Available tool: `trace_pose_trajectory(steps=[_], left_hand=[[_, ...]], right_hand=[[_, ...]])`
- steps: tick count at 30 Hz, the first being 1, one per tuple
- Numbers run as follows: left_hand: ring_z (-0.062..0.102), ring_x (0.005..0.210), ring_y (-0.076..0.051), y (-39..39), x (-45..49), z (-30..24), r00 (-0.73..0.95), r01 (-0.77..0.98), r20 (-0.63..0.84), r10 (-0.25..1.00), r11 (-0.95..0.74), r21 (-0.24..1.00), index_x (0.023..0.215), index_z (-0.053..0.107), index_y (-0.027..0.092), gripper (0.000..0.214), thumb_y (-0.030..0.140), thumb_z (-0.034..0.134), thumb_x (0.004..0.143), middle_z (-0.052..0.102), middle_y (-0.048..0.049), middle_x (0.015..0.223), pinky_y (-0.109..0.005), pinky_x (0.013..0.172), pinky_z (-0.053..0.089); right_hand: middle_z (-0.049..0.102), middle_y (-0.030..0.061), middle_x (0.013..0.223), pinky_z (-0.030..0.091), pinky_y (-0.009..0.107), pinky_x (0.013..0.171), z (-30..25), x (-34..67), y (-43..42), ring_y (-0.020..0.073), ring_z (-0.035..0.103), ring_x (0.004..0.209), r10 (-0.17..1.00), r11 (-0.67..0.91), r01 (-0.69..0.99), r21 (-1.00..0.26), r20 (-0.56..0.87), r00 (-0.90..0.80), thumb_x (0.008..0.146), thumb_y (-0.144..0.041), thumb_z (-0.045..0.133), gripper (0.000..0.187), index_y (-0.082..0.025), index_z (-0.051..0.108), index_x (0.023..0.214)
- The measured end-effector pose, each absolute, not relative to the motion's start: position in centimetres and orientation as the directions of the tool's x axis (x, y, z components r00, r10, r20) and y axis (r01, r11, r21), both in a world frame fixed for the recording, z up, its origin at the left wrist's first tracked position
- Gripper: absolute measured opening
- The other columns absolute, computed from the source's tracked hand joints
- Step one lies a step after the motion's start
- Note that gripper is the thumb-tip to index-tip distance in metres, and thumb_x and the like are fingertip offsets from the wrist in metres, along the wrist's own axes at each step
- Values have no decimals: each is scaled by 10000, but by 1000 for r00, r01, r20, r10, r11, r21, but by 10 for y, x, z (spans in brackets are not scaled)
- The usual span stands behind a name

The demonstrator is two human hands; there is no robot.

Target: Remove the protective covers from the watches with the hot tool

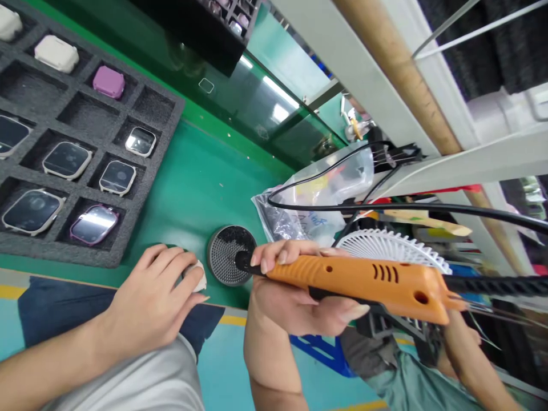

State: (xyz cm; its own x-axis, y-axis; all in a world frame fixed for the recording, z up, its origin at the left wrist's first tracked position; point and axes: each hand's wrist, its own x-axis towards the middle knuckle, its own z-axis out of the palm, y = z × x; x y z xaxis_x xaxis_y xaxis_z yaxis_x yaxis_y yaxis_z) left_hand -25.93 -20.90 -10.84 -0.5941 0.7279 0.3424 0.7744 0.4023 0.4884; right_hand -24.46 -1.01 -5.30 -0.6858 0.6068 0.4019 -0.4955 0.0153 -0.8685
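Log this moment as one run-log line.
Left hand: holds small white object | right hand: holds orange corded tool, black tip over perforated round disc | near: foam tray

The head-worn camera looks forward and down from the person's own head, close over the left hand (148,291) and right hand (291,291). Its frame sits rolled — the edge of the green workbench (201,194) runs aslant — with a foam tray (85,142) near, at upper left.

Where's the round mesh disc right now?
The round mesh disc sits on the green mat at lower centre of the head view, right of the left hand, under the orange soldering iron's tip.
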Motion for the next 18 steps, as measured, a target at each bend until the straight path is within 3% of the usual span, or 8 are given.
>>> trace_pose_trajectory(steps=[10, 18], left_hand=[[637, 1121, -285, -211, -260, -111, -556, 790, 382, 738, 326, 520, 1208, 705, 189, 244, 233, 662, 972, 714, -91, 1287, -499, 992, 461], [614, 1113, -272, -210, -261, -110, -576, 755, 371, 729, 299, 584, 1165, 721, 208, 203, 224, 674, 967, 714, -69, 1265, -489, 984, 457]], right_hand=[[584, -46, 830, 498, 342, 546, -38, -232, -11, 144, 566, 600, 568, 17, -439, -898, 370, -735, 905, -675, 562, 427, -338, 640, 1154], [578, -36, 838, 523, 372, 584, -21, -220, -33, 148, 594, 642, 489, -42, -340, -939, 278, -827, 958, -715, 452, 472, -308, 582, 1160]])
